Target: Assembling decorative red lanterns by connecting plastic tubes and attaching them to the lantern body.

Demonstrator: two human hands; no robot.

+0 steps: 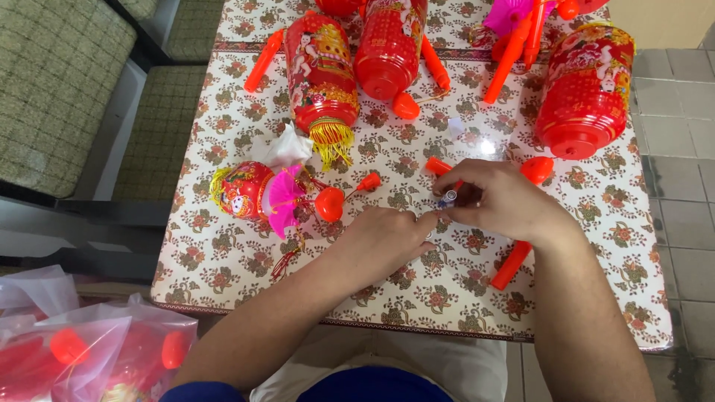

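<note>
1. Your left hand (387,237) and right hand (497,199) meet mid-table, fingers pinched narrow around a small silvery-blue part (447,197); it looks like a fitting step on the orange handle stick (511,264) under your right wrist.
2. The next move likely calls for fine fingertip alignment, not force.
3. The small round lantern (249,190) lies near left, tall red lanterns (322,71) far.
4. Open floral tablecloth (417,294) runs to the near edge.

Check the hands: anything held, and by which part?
Right hand grips an orange stick handle near its upper end; left hand pinches something tiny at its fingertips, too small to identify.
</note>
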